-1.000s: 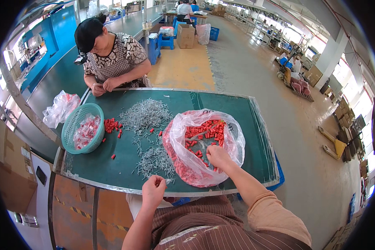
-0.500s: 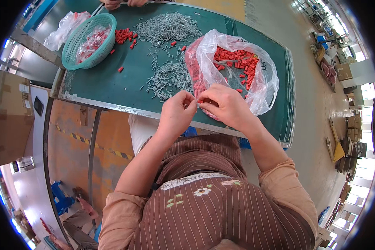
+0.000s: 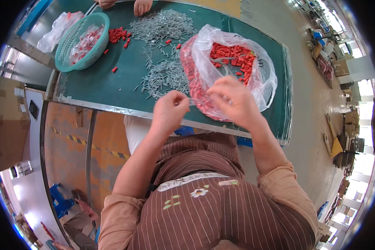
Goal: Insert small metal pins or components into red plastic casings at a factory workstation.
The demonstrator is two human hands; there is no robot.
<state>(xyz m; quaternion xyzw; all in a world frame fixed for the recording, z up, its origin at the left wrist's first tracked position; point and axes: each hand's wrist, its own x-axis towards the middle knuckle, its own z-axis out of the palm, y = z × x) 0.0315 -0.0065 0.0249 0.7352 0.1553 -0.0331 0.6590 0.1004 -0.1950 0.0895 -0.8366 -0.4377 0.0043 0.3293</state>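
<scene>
My left hand is closed in a pinch above the table's near edge. From its fingertips a small clear plastic bag stretches toward the right; its far end is blurred. My right hand has its fingers curled in front of the large bag, partly smeared by motion; what they hold is too small to make out. A large clear plastic bag lies with its mouth spread, full of red plastic plugs. Left of it is a pile of grey screw-like pins.
A larger pin heap lies farther back on the green table. Loose red plugs sit beside a mint-green basket of small filled bags. Another person's hands rest at the far edge. A cardboard box stands left.
My hands have moved apart from their near-touching pinch, the right one shifting rightward. The small clear bag now shows between them. Another person's hand has come farther over the table's far edge.
</scene>
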